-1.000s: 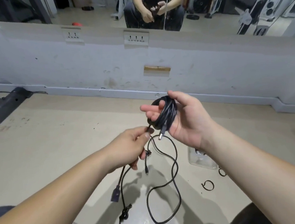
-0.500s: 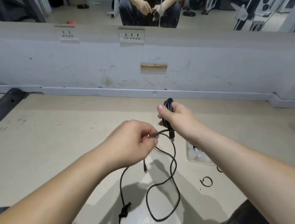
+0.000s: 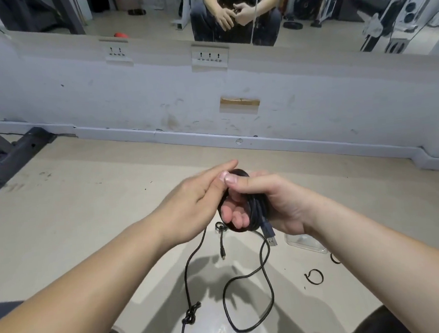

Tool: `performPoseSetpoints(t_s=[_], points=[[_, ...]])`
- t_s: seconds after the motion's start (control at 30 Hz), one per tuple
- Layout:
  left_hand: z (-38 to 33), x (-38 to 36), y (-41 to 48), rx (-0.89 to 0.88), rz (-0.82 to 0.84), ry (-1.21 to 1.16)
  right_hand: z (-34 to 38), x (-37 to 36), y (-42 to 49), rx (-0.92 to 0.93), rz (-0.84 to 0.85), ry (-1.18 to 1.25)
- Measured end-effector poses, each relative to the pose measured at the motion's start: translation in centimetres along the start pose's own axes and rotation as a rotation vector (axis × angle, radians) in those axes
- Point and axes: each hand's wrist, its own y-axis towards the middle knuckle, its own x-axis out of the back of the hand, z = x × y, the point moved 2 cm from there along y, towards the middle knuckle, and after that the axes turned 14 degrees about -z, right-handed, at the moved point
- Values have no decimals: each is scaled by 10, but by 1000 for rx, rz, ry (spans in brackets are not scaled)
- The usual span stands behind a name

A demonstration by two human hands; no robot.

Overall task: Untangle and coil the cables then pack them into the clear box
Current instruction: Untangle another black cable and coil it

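knot (image 3: pixel 190 316): tight snarl in the left strand, nearest the person, on the floor (image 3: pixel 84 203); not yet undone.
loose tail (image 3: pixel 224 298): thin black cable in one open loop on the floor, running up to the hands; small plug (image 3: pixel 223 255) dangles left of it.
USB plug (image 3: pixel 269 234): hangs from the coil's near right edge, just beside the right palm.
black rings (image 3: pixel 313 277): right of the loop on the floor; look like ties, can't confirm.
clear box (image 3: pixel 304 243): on the floor to the right, partly hidden under the right wrist; contents unclear.
coil (image 3: pixel 256 210): black cable bundle held up at centre, off the floor, above and left of the box.
right hand (image 3: pixel 276 201): grip closed round the coil, thumb on top, fingers curled through its middle.
left hand (image 3: pixel 189 202): forefinger straight, thumb by the right thumb; strand runs under the palm, can't tell if it is pinched.
handling: light, limp, springy, so the coil likely loosens if released; hold across all the turns, work the knot at its loops, don't yank the plugs.
writing: none readable; wall sockets (image 3: pixel 209 55) unlabelled; mirror (image 3: pixel 305 2) above.
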Motion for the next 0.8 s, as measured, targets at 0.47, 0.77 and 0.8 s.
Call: performPoseSetpoints(t_s=[0.47, 0.77, 0.8], points=[[-13, -14, 3, 358, 104, -474, -6, 16, 6, 33, -330, 92], [2, -23, -7, 477, -86, -443, -27, 22, 14, 94, -408, -125], [2, -21, -5, 467, -107, -434, -25, 22, 15, 129, -403, -188]])
